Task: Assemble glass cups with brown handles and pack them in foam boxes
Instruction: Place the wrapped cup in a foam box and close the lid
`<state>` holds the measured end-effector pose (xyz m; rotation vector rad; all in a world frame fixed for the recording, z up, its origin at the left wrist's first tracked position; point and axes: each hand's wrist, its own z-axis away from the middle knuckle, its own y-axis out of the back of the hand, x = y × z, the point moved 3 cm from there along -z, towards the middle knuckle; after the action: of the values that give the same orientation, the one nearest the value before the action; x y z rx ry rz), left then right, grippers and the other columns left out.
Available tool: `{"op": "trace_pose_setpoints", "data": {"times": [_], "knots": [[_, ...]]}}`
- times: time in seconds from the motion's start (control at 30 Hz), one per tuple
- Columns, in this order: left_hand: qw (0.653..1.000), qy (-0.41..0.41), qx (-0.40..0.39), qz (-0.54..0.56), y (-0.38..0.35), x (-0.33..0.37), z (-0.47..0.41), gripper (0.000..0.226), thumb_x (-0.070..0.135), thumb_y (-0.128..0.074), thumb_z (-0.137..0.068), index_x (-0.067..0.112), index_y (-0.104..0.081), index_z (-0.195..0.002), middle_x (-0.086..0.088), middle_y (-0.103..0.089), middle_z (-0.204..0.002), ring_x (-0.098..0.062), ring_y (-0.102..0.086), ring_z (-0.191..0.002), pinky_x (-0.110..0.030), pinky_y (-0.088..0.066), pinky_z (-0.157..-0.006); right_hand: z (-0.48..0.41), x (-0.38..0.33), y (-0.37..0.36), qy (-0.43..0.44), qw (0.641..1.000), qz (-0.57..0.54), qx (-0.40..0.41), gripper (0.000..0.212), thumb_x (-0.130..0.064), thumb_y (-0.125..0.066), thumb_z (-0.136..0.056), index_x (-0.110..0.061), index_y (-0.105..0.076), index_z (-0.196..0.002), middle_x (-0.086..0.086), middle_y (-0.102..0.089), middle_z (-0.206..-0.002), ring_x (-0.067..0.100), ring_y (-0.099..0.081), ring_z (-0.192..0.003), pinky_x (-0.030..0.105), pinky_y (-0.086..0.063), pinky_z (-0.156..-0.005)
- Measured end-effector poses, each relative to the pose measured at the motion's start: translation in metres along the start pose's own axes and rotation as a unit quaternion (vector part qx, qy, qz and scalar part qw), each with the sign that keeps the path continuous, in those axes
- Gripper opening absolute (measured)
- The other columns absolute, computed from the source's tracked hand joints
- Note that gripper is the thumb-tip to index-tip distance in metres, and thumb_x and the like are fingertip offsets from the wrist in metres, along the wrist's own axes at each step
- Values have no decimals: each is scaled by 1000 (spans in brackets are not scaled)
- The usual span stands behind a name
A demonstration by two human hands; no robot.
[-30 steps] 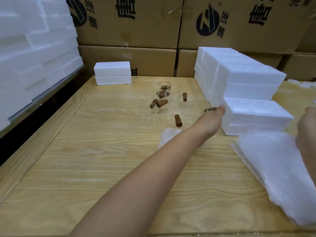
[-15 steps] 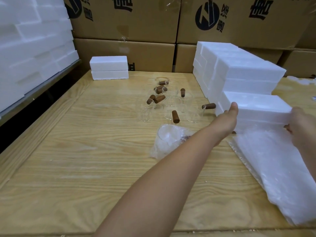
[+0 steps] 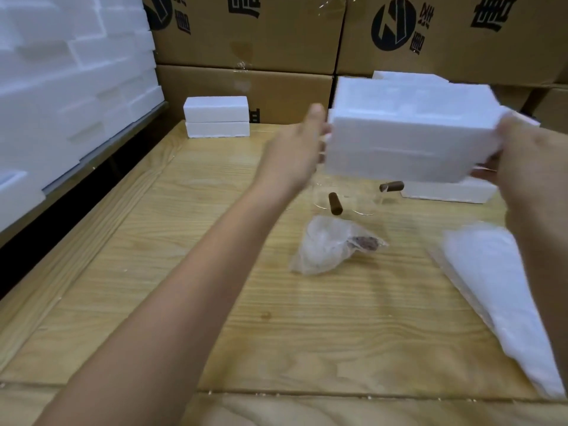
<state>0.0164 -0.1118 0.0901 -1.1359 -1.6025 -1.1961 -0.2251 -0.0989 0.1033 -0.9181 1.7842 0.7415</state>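
Fingers of both hands press on the ends of a white foam box (image 3: 412,130), which they hold up off the wood: the left hand (image 3: 295,155) lies flat against its left end with the thumb up by the top corner, and the right hand (image 3: 528,161) wraps its right end, fingertips tucked under the foam. The box looks to be two halves, a seam running along its front face.

Nearest, the wooden surface (image 3: 215,302) is bare across a wide stretch in front of the arms, out to its raised left border. A pile of white plastic bags (image 3: 504,290) lies along the right side, close to the edge. A crumpled clear bag (image 3: 332,244) with something brown inside lies in the middle.

Just past that bag, below the lifted box, stand clear glass cups (image 3: 353,201) with brown handles (image 3: 335,203), one handle pointing right toward more foam resting on the wood. Farther back on the left, two foam boxes (image 3: 216,116) sit stacked against the cardboard cartons (image 3: 252,29). More foam is piled high along the left wall.
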Motion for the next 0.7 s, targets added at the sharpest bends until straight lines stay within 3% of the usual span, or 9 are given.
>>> {"op": "trace_pose_setpoints", "data": {"times": [0.07,0.13,0.2,0.3,0.37,0.47,0.57,0.7], "knots": [[995,1,92,-36,45,-13,-2,43,50,-31,-99,29,-66,-85,-1,-73,-95,-20,-69,-92,-38,-51,-88,17,-10,-40,15,997,33,-73,54,-51,-48,-80,2,-62,-79,16,-65,-80,23,-67,-75,44,-58,-70],[983,7,169,-74,74,-27,1,43,54,-32,-91,28,-64,-79,-2,-72,-95,-22,-67,-93,-42,-50,-90,38,-15,-80,45,988,65,-130,63,-51,-46,-84,10,-60,-90,29,-65,-85,35,-68,-77,55,-54,-77],[964,29,247,-98,101,-41,2,42,55,-33,-86,27,-60,-69,0,-69,-86,-19,-65,-85,-36,-50,-82,58,-14,-112,45,980,78,-175,61,-47,-47,-89,12,-60,-95,31,-64,-95,43,-63,-87,58,-51,-80],[932,61,332,-133,132,-62,5,36,41,-38,-89,23,-46,-59,7,-49,-62,-6,-44,-57,-27,-35,-57,85,-8,-150,9,969,79,-233,55,-40,-48,-94,13,-63,-93,27,-68,-89,42,-64,-87,57,-52,-80],[919,95,353,-145,143,-79,7,29,33,-39,-90,26,-49,-64,10,-45,-63,-4,-40,-56,-22,-31,-53,99,-1,-166,-20,962,75,-262,54,-38,-48,-95,13,-63,-86,24,-68,-85,40,-65,-85,55,-52,-80],[913,131,361,-141,146,-101,13,25,27,-37,-91,17,-53,-74,7,-44,-64,-9,-38,-57,-25,-29,-53,109,1,-178,-28,957,88,-277,46,-36,-48,-96,-5,-46,-61,13,-51,-65,38,-65,-84,43,-50,-73],[903,132,386,-134,147,-110,17,27,26,-35,-91,15,-51,-74,5,-43,-65,-19,-40,-61,-30,-28,-53,112,-1,-185,-16,956,89,-279,48,-32,-46,-97,-15,-31,-54,5,-36,-56,40,-65,-83,33,-35,-57],[875,116,446,-149,159,-115,21,32,34,-31,-96,14,-52,-83,1,-51,-73,-23,-46,-72,-35,-40,-75,121,-3,-196,1,952,92,-292,49,-34,-46,-97,-15,-34,-53,3,-39,-52,34,-65,-74,31,-36,-57]]}}
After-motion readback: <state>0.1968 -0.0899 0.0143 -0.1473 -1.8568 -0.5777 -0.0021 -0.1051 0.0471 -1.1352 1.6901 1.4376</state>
